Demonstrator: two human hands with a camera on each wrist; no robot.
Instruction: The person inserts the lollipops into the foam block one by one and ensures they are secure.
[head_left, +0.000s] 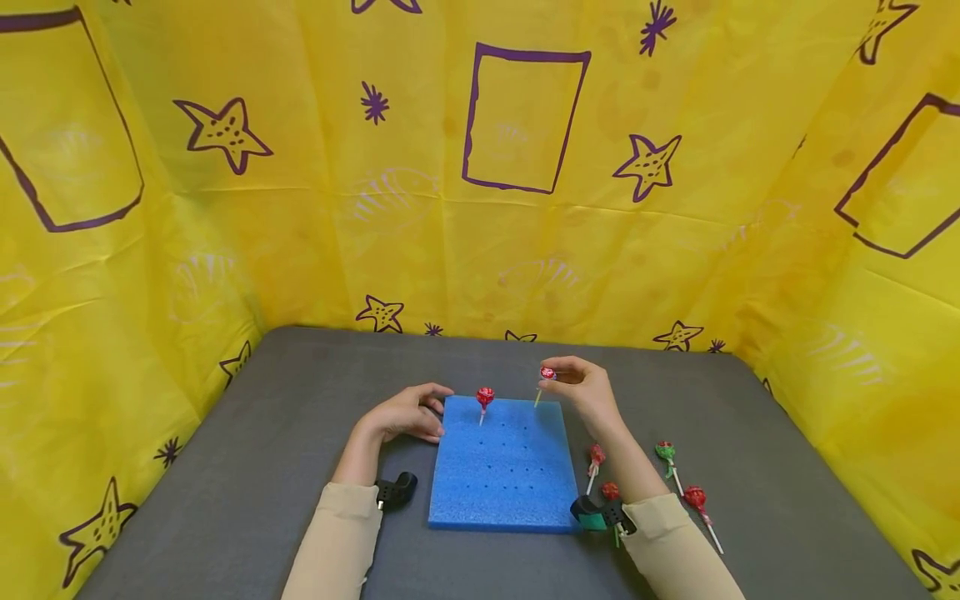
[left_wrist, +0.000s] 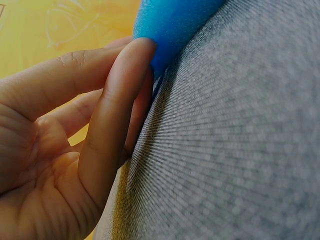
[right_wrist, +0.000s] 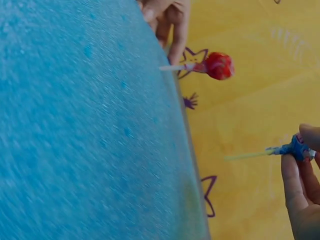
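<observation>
My right hand (head_left: 588, 390) pinches a lollipop (right_wrist: 299, 149) by its wrapped head, blue in the right wrist view. Its pale yellow stick points down over the far right part of a blue foam board (head_left: 502, 500). The stick's tip shows apart from the foam in the right wrist view. Upright near the board's far left corner stands a red lollipop (head_left: 485, 397), its white stick set in the foam. My left hand (head_left: 408, 414) grips the board at its far left corner; thumb (left_wrist: 135, 60) and fingers meet the foam edge in the left wrist view.
Small holes dot the board. On the dark table (head_left: 300, 467), right of the board, lie a green lollipop (head_left: 665, 451), a red lollipop (head_left: 696, 497) and another red one (head_left: 597, 454). An orange-red lollipop (head_left: 611, 490) is partly behind the right wrist camera. Yellow patterned cloth (head_left: 420, 250) surrounds the table.
</observation>
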